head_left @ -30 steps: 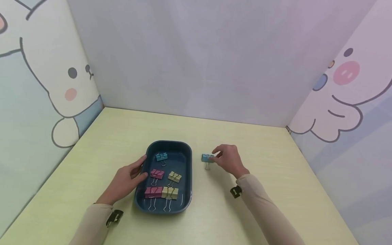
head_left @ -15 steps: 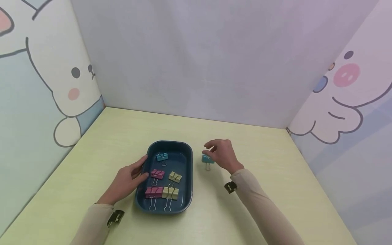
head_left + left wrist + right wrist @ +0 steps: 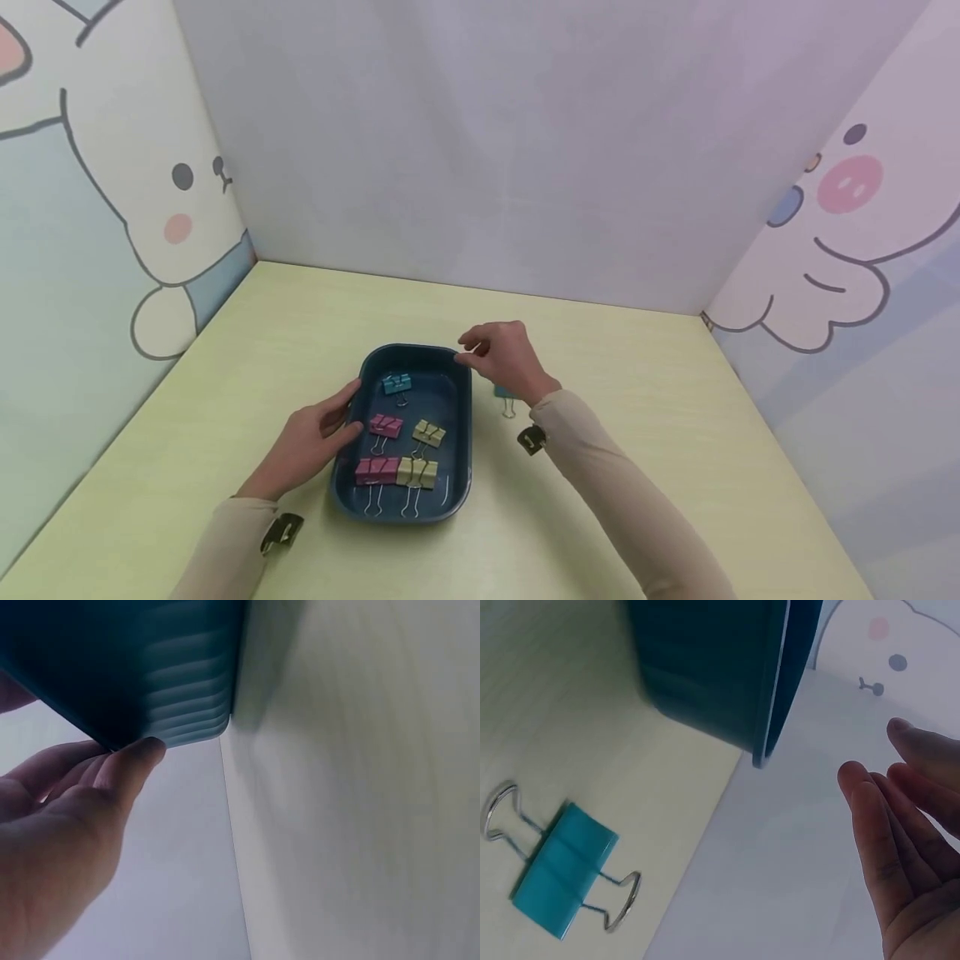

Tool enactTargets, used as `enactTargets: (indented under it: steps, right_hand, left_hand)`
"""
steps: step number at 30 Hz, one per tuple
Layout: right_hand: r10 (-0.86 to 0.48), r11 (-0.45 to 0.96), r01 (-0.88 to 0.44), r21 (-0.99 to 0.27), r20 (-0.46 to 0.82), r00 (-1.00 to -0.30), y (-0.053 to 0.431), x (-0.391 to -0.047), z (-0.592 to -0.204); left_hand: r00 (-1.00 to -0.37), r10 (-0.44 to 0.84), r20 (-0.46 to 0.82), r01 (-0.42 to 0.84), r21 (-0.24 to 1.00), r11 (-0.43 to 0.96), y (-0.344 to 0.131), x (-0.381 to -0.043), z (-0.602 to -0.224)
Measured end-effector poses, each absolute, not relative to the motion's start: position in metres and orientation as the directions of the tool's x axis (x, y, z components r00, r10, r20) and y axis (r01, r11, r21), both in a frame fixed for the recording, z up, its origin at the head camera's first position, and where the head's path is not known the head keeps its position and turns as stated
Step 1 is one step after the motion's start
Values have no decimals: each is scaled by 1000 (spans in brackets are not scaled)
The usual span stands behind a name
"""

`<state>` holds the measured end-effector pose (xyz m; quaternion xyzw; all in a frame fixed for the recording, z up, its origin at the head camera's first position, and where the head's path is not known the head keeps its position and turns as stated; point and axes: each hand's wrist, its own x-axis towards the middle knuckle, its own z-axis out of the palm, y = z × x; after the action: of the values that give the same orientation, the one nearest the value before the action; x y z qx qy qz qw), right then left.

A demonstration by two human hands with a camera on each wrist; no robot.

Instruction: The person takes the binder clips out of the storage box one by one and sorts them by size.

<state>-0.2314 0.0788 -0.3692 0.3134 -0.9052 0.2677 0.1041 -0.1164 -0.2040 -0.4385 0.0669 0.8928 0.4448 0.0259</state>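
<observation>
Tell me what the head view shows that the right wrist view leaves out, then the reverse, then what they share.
Only the head view: the left hand on the tray's edge, five clips inside it (one small blue clip, two pink clips, two yellow clips), and the pig drawing.

Only the right wrist view: both wire handles of the larger blue clip; in the head view the right hand hides part of it.

Both: the right hand, the tray, the table and that larger blue clip lying on it.
</observation>
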Motion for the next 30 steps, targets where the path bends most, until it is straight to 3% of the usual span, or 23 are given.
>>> enactTargets:
  steps: [6,21,30]
  right_hand:
    - [-529,660,-594,-460,276,-802,57,-235,-366]
    - [-611,623,-623,-473,204,-765,17,-240,-360]
    - [-678,649,-657,-385,99,-728,-4,-244,-363]
  left_hand:
    - [-991,137,3,85,798,596,-202,-117,-437]
    - [-990,141,14,95,803,588,-201,-116,-434]
    - [-990,141,12,94,803,589,-203,-120,-436]
